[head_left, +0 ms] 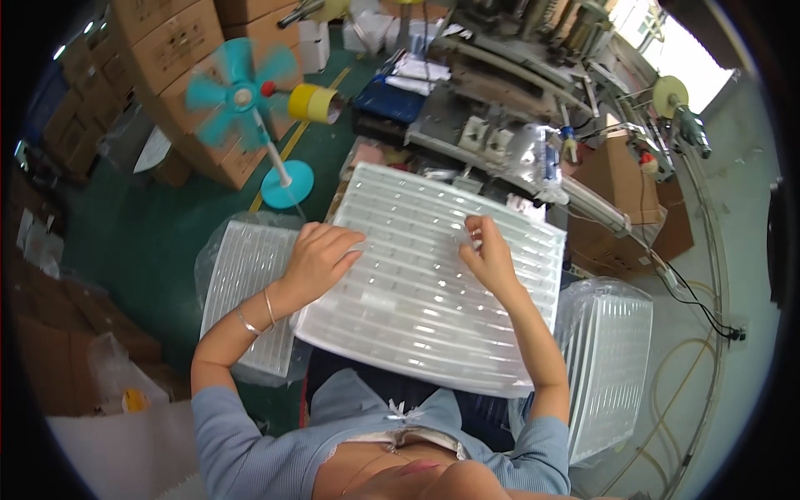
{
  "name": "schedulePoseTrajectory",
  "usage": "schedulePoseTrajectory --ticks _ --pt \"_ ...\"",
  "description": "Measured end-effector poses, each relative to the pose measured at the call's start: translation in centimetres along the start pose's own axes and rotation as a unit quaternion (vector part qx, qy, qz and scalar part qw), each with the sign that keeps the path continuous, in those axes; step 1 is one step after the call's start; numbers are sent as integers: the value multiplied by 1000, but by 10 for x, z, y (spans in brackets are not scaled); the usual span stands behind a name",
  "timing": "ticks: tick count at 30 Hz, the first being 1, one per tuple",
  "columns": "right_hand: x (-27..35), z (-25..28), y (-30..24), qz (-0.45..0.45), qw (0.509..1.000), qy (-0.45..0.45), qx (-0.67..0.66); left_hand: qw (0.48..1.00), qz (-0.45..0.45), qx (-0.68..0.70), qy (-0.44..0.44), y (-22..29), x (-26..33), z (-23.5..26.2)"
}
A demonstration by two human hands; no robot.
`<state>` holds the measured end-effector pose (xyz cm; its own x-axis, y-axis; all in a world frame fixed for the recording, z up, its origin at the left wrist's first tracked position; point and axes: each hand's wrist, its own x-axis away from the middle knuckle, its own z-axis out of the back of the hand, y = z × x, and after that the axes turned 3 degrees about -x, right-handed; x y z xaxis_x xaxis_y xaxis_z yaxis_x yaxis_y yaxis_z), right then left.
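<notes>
In front of me lies a large white translucent tray (pixel 400 333) with many narrow parallel rows of slots; small clear pieces seem to sit in them, too small to make out. My left hand (pixel 321 257), a bracelet at its wrist, rests over the tray's left part, fingers loosely bent and thumb apart from them, with nothing visible in it. Above the tray's right half, my right hand (pixel 490 250) is closed in a pinch. Whatever is between its fingertips is too small to name.
A stack of similar trays (pixel 612 358) in clear plastic stands at right; another ribbed tray (pixel 250 258) lies at left. Beyond are a turquoise fan (pixel 242 98), cardboard boxes (pixel 171 42), and a metal machine bench (pixel 433 133). A hose (pixel 658 392) hangs along the right wall.
</notes>
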<state>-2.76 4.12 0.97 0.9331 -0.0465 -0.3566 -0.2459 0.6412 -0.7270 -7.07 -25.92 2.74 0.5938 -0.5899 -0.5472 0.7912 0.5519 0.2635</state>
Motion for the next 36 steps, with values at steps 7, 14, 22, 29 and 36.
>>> schedulePoseTrajectory --ticks 7,14,22,29,36 --pt "-10 46 28 -107 987 88 -85 999 -15 -8 44 -12 -65 -43" --pt "-37 81 22 -17 989 134 -51 975 -49 -43 212 14 -186 -95" --pt "-97 90 29 72 972 203 97 975 -79 -114 171 20 -273 -134" --pt "-176 70 28 90 933 196 289 988 -87 4 130 12 -180 -74" --pt "-155 67 42 51 968 203 138 994 -91 19 55 -4 -92 -29"
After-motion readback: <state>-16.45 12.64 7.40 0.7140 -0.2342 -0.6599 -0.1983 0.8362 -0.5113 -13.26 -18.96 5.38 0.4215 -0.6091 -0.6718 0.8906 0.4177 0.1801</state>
